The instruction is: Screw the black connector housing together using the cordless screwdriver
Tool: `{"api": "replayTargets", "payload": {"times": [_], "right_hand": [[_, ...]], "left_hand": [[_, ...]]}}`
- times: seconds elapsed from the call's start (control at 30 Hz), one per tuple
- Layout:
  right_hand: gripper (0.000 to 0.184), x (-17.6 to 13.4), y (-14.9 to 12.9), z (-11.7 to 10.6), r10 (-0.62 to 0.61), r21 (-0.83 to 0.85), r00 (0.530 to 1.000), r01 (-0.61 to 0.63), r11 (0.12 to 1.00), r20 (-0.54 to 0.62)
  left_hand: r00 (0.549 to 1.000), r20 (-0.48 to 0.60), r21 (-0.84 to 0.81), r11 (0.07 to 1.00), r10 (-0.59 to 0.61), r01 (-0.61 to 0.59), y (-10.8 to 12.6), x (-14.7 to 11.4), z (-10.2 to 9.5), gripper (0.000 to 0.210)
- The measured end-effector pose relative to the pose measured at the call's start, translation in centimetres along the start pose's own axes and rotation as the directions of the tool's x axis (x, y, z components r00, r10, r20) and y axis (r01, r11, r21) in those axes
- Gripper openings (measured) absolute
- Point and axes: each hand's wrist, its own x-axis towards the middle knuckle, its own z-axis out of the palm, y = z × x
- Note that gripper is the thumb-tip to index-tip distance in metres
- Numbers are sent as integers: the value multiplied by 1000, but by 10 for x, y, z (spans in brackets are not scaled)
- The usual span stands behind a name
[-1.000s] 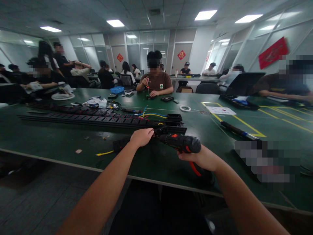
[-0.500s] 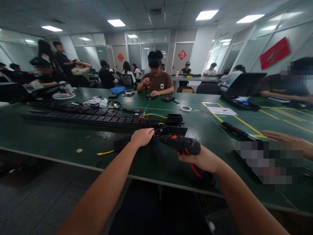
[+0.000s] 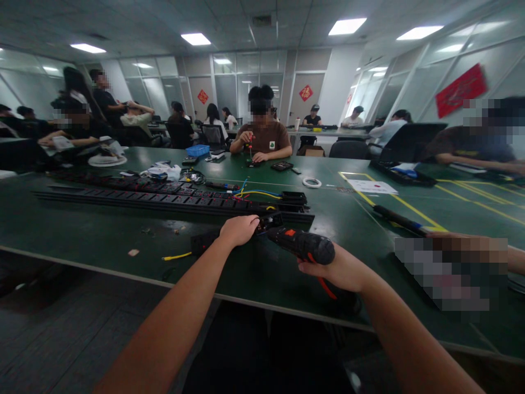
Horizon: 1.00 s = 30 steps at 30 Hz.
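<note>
My right hand point(image 3: 338, 268) is wrapped round the grip of a black and orange cordless drill point(image 3: 301, 243), whose nose points left. Just beyond that nose is a small black housing point(image 3: 273, 220) with a recess, its inner parts too dark to make out. My left hand point(image 3: 240, 230) is closed on the housing's near left side, fingertips partly hidden. Left of that wrist a black piece point(image 3: 200, 244) lies on the table, and a yellow wire point(image 3: 177, 256) sticks out of it. Whether this piece joins the housing cannot be seen behind my hand.
Long black power strips point(image 3: 164, 200) lie beyond my hands, with blue and yellow wires point(image 3: 258, 192) at their right end. A white tape roll point(image 3: 311, 182) and a paper sheet point(image 3: 369, 186) are farther back. At right, a co-worker's hand point(image 3: 471, 243) is near a screwdriver-like tool point(image 3: 397, 220).
The drill has shifted very slightly left and down at its rear end. My left hand stays in place. At right, the co-worker's hand has moved left and a little lower, towards the long tool.
</note>
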Motion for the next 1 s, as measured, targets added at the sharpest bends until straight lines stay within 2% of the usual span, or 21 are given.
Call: {"api": "replayTargets", "payload": {"times": [0.63,1.0], "right_hand": [[23,0,0,1,4,22,1000,-4,1000,6],[29,1,0,-1,68,72,998,-69,995,7]], "left_hand": [[1000,10,-7,1000,-8,8,1,0,-1,51],[1000,-1,-13,1000,-19,19,2,-1,-1,52]]}}
